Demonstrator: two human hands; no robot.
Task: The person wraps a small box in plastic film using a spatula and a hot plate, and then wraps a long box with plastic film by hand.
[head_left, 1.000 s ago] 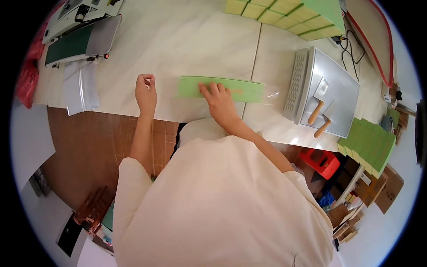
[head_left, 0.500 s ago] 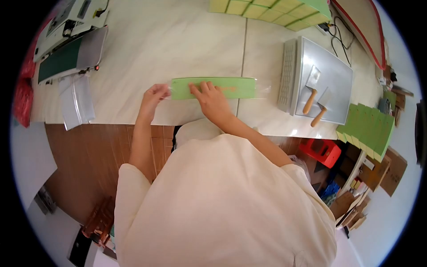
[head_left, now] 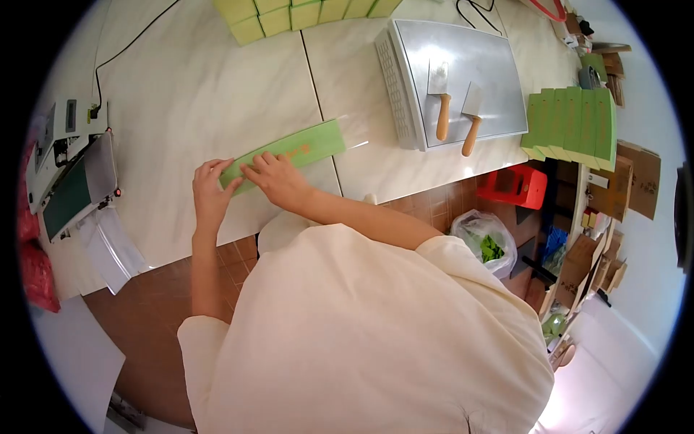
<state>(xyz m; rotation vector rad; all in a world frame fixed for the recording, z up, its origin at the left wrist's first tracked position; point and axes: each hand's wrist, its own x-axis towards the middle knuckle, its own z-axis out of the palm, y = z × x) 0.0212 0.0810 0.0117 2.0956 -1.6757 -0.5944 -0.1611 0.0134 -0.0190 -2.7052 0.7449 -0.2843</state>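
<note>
A long green box point(head_left: 318, 140) in a clear plastic sleeve lies slanted on the pale table, its right end higher in the view. Clear film sticks out past that right end. My left hand point(head_left: 211, 189) is at the box's left end, thumb and fingers closed around the end and the film there. On top of the box, near its left part, my right hand point(head_left: 278, 181) rests with fingers bent and a little spread, pressing on the green surface.
Two wooden-handled scrapers point(head_left: 443, 108) lie on a metal box point(head_left: 463, 50) at the right. Green boxes point(head_left: 571, 126) stand at the right edge, more point(head_left: 303, 14) at the back. A sealing machine point(head_left: 79, 170) and clear sleeves point(head_left: 108, 246) are at the left. A bag-lined bin point(head_left: 488, 246) stands below.
My left hand has moved in from the left, onto the box's left end. The camera view has turned, and the box now lies slanted. My right hand has stayed on the box.
</note>
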